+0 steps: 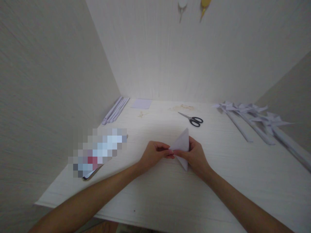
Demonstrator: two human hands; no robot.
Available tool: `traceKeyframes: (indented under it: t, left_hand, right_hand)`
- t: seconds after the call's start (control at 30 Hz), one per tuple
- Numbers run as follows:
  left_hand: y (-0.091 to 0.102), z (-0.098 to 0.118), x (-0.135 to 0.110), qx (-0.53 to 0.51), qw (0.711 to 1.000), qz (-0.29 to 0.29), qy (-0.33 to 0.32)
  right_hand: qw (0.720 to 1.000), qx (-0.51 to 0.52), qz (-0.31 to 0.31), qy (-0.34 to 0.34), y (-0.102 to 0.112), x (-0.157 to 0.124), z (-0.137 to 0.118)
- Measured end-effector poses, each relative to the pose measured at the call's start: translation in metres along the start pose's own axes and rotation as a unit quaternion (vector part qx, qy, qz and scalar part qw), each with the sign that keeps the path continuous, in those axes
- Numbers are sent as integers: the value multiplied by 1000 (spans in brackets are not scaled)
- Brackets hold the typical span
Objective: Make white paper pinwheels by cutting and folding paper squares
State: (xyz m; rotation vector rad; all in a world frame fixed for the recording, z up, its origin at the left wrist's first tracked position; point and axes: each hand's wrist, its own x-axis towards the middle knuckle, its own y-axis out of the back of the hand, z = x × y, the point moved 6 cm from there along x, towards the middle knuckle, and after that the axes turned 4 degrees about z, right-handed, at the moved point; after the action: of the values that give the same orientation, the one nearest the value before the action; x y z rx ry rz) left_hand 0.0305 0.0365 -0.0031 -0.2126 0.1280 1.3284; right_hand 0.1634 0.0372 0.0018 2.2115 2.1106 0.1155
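Note:
A folded white paper triangle (pixel 181 142) stands between my hands above the middle of the white table (pixel 218 181). My left hand (pixel 155 154) pinches its left corner with the fingers closed. My right hand (pixel 194 156) grips the paper from the right, thumb and fingers pressed on the fold. One point of the paper sticks up, another points down toward me.
Black-handled scissors (pixel 191 119) lie beyond my hands. Several finished paper pinwheels on paper sticks (pixel 252 121) lie at the right. Rolled paper sticks (pixel 116 109) and a pale paper square (pixel 141 103) lie at the back left. A blurred object (pixel 97 152) rests at the left. Walls enclose three sides.

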Motion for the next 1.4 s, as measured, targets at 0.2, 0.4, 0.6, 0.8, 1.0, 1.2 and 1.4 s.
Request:
traceKeyframes:
  t: [0.2, 0.4, 0.6, 0.8, 1.0, 1.2, 1.4]
  left_hand:
    - [-1, 1, -1, -2, 1000, -5, -1]
    - [-1, 1, 0, -1, 1000, -13, -7]
    - [0, -1, 0, -1, 1000, -8, -2]
    - [-1, -1, 1, 8, 1000, -14, -4]
    - [0, -1, 0, 2, 1000, -11, -2]
    - [0, -1, 0, -1, 1000, -7, 2]
    - [-1, 0, 0, -2, 1000, -10, 1]
  right_hand:
    - [1000, -2, -5, 6, -1, -1, 0]
    - [1000, -1, -1, 0, 0, -1, -1]
    - [1000, -7, 10, 2, 0, -1, -4]
    - [1000, -12, 6, 12, 0, -1, -3]
    - [1000, -5, 2, 10, 0, 0, -1]
    - [1000, 3, 5, 8, -1, -1, -3]
    - [1000, -1, 2, 9, -1, -1, -3]
